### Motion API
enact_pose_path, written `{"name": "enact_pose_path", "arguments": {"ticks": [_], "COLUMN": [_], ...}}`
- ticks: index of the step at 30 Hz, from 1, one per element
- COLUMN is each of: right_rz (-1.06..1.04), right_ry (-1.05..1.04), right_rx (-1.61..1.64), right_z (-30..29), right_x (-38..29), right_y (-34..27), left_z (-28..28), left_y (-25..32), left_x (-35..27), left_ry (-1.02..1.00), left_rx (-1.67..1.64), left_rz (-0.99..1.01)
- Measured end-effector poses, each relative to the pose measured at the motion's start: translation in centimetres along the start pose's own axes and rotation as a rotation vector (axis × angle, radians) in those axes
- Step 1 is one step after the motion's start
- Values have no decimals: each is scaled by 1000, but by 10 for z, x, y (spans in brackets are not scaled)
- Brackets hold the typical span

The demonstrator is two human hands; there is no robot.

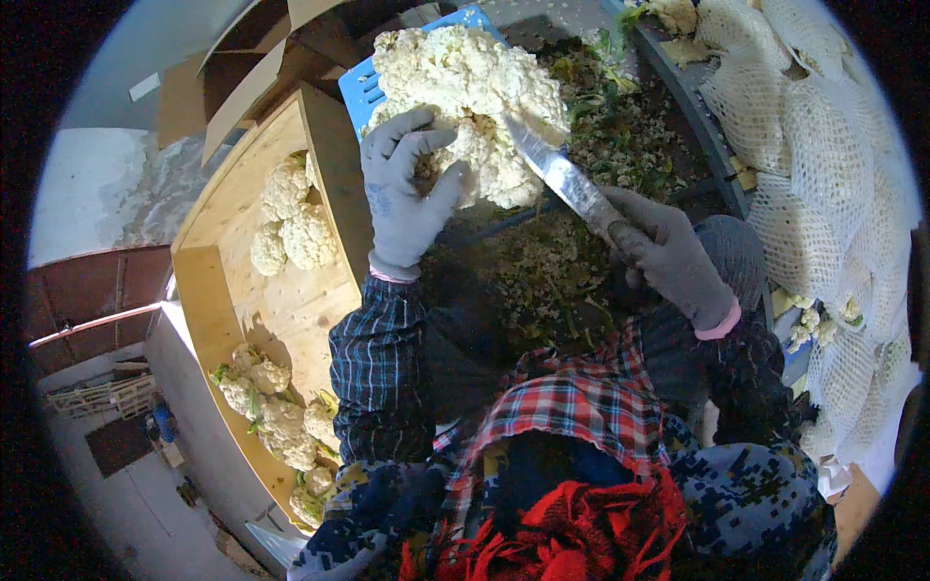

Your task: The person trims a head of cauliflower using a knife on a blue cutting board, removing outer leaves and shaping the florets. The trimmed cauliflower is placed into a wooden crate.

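White cauliflower (pixel 465 76) is heaped over a blue plastic basket (pixel 357 91) at the top middle. My left hand (pixel 403 196), in a pale work glove, grips the near left side of the cauliflower, thumb and forefinger curled around a part of it. In my right hand (pixel 672 265), also gloved, is the handle of a knife with a broad metal blade (pixel 559 174). The blade slants up to the left, its tip end against the cauliflower's right side. Whether the tip has gone into it is hard to tell.
To the left stands a plywood bin (pixel 280 305) with several cauliflower heads (pixel 309 236) inside. Cardboard boxes (pixel 251 94) rise behind it. Leaf scraps and crumbs (pixel 552 272) cover the area below my hands. White mesh sacks (pixel 828 160) are piled along the right, beyond a dark metal rail (pixel 686 94).
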State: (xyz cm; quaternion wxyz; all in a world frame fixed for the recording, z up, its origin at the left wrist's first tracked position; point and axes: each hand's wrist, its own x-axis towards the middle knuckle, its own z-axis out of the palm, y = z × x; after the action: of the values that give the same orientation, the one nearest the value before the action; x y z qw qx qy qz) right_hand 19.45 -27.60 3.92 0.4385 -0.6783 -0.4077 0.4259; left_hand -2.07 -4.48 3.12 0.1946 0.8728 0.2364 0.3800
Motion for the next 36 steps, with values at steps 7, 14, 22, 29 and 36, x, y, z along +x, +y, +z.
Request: {"name": "enact_pose_path", "arguments": {"ticks": [7,14,22,29,36], "right_rz": [-391,-377,-306,-209,-213], "right_ry": [158,263,224,217,306], "right_rx": [-389,-792,-796,-903,-883], "right_z": [42,55,56,68,77], "right_x": [-17,-25,-29,-8,-11], "right_y": [-16,-30,-38,-48,-46], "left_z": [5,21,24,27,29], "left_y": [2,18,22,26,27], "left_x": [0,1,2,2,0], "left_ry": [39,136,148,149,137], "left_rx": [-18,137,191,218,229], "left_rz": [25,61,59,37,37]}}
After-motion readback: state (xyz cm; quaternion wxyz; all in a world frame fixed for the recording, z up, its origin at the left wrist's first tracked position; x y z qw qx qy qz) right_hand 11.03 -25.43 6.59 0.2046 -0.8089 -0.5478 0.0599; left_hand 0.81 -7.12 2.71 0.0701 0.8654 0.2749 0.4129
